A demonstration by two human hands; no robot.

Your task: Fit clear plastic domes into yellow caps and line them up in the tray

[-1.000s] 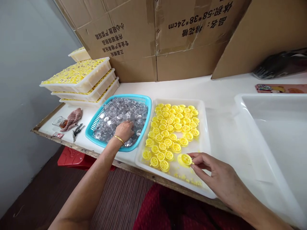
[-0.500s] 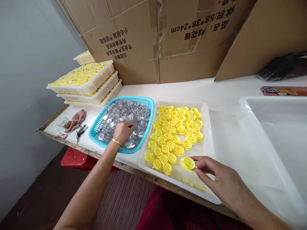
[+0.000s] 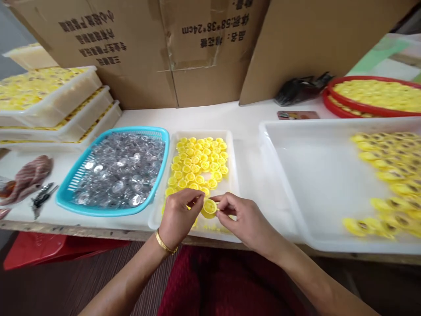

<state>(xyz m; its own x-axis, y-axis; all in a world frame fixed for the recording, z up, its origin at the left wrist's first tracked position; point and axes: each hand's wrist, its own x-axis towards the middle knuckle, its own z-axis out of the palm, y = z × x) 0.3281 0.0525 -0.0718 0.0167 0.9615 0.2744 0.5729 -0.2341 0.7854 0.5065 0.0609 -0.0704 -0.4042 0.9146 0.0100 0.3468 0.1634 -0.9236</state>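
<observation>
My left hand [image 3: 179, 215] and my right hand [image 3: 241, 219] meet over the near edge of a white tray [image 3: 235, 175] that holds several yellow round pieces [image 3: 197, 164]. One yellow round piece [image 3: 209, 206] is pinched between the fingertips of both hands. My left fingers are curled at its left side, and whether they also hold a clear piece is hidden. Left of the tray, a blue basket [image 3: 164, 142] is full of clear plastic pieces [image 3: 120, 169].
A large white tray [image 3: 296, 175] at the right holds more yellow pieces [image 3: 388, 175]. Stacked white trays [image 3: 70, 105] of yellow pieces stand at the far left. Cardboard boxes [image 3: 164, 48] line the back. A red basket [image 3: 332, 98], a black bag [image 3: 301, 87], scissors [image 3: 41, 197] and a cloth [image 3: 28, 175] lie about.
My left hand left the blue basket and came right to meet my right hand at the yellow piece. The camera swung right, bringing the large tray's yellow pieces and the red basket into view.
</observation>
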